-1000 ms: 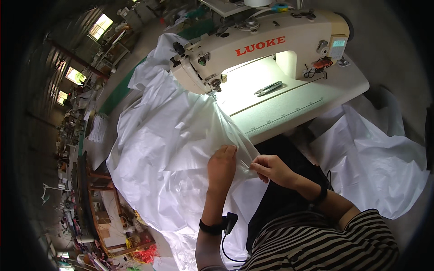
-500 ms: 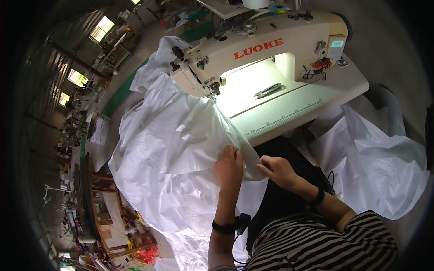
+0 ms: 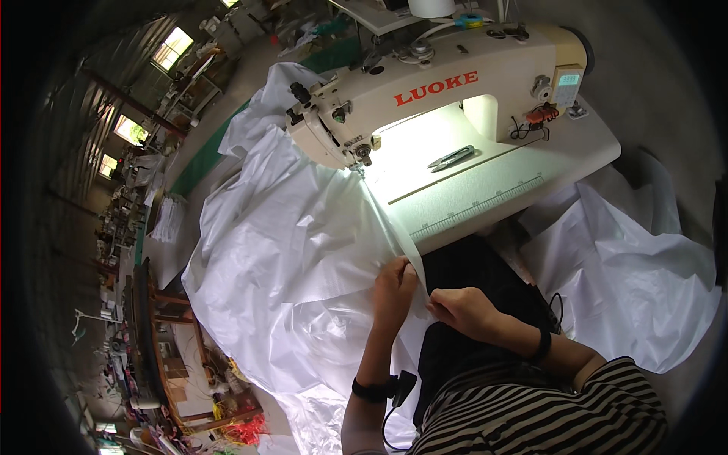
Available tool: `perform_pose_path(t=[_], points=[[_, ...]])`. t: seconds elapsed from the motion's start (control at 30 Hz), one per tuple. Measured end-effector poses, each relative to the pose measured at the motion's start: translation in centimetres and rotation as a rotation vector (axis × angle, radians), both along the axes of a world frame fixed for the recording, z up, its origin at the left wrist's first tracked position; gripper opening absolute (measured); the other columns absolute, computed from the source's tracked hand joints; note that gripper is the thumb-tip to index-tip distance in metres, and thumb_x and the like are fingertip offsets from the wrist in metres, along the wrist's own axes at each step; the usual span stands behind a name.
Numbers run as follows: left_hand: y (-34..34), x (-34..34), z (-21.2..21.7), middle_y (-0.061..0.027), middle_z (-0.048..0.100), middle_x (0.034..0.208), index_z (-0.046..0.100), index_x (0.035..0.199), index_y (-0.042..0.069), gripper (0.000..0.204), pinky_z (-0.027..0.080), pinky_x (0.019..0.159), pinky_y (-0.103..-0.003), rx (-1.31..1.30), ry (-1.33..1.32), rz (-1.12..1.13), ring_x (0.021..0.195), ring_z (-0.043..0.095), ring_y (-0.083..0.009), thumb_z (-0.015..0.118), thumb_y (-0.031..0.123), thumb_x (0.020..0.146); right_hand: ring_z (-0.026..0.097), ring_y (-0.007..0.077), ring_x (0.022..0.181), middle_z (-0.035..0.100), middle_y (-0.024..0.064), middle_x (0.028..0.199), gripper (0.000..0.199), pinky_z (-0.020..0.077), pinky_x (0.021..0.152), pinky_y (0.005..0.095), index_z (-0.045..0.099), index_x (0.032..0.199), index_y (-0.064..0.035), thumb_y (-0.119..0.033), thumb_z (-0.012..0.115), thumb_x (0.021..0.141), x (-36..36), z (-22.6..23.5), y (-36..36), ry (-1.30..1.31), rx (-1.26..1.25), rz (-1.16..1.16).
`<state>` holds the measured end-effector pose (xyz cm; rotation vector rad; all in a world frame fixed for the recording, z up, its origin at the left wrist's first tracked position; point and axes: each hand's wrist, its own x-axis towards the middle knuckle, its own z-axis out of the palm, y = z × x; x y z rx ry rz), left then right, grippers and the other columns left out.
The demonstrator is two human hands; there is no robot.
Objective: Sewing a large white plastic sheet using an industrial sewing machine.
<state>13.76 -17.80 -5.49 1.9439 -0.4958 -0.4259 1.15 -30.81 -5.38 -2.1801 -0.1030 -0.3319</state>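
In the head view, the person sits at a cream sewing machine (image 3: 440, 91) that stands on a pale table (image 3: 531, 171). A big sheet of white cloth (image 3: 296, 258) hangs from the left part of the table, under the needle end of the machine, and falls over the near edge down toward the floor. The left hand (image 3: 394, 292) lies on the cloth just beside the near edge of the table, with the fingers bent and pressed together on a folded hem of the cloth. The right hand (image 3: 459, 309) is just beside it, and its fingertips pinch the same hem from the other side. The two hands are almost touching. Each wrist has a dark band. A pair of small metal snips (image 3: 452, 157) lies on the lit part of the table, under the arm of the machine, well apart from the hands. More white cloth (image 3: 637, 280) is piled at the right side, below the table. The person wears a striped shirt (image 3: 546, 413).
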Motion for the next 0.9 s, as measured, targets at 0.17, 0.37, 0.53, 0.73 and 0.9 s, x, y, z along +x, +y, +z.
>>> perform_pose_path(t=[0.17, 0.37, 0.53, 0.73, 0.9], points=[[-0.9, -1.2, -0.3, -0.0042, 0.066, 0.076, 0.066, 0.091, -0.004, 0.017, 0.046, 0.062, -0.026, -0.012, -0.163, 0.071, 0.068, 0.057, -0.0079, 0.062, 0.012, 0.094, 0.064, 0.0365, 0.074, 0.062, 0.0154, 0.077, 0.025, 0.0512, 0.064, 0.0432, 0.058, 0.081, -0.0044, -0.026, 0.058, 0.095, 1.0, 1.0, -2.1, 0.168, 0.022, -0.109], [-2.0, -2.3, 0.8, -0.0160, 0.065, 0.077, 0.064, 0.089, 0.000, 0.015, 0.047, 0.061, -0.039, -0.015, -0.304, 0.118, 0.067, 0.065, -0.0279, 0.064, 0.015, 0.091, 0.067, 0.0352, 0.074, 0.068, 0.0196, 0.084, 0.036, 0.0533, 0.067, 0.0400, 0.058, 0.122, -0.0004, -0.025, 0.056, 0.096, 8.1, 1.9, -3.0, 0.134, 0.038, -0.255], [-0.3, -3.4, 1.2, -0.0133, 0.063, 0.075, 0.067, 0.092, 0.001, 0.009, 0.050, 0.065, -0.031, 0.152, -0.357, 0.029, 0.070, 0.065, -0.0251, 0.066, 0.007, 0.086, 0.068, 0.0353, 0.075, 0.068, 0.0200, 0.084, 0.041, 0.0541, 0.066, 0.0418, 0.051, 0.131, 0.0003, -0.015, 0.054, 0.093, 9.4, 1.2, -1.3, 0.210, -0.248, -0.258], [8.5, -4.3, -0.4, -0.0188, 0.058, 0.125, 0.054, 0.129, 0.003, 0.062, 0.047, 0.094, -0.046, 0.361, -1.005, 0.538, 0.110, 0.057, -0.0399, 0.080, 0.013, 0.073, 0.066, 0.0147, 0.058, 0.065, 0.0002, 0.071, 0.049, 0.0505, 0.048, 0.0265, 0.054, 0.134, -0.0044, -0.009, 0.057, 0.086, 8.4, 0.6, -0.1, 0.097, -0.912, -0.334], [11.5, -2.8, -6.1, -0.0243, 0.037, 0.146, 0.027, 0.147, 0.001, 0.097, 0.037, 0.108, -0.050, 0.436, -0.626, 0.791, 0.132, 0.041, -0.0442, 0.084, 0.028, 0.072, 0.064, 0.0126, 0.054, 0.063, -0.0017, 0.068, 0.049, 0.0475, 0.044, 0.0263, 0.056, 0.133, -0.0043, -0.011, 0.057, 0.084, 7.8, 0.7, 0.9, 0.113, -0.921, -0.288]])
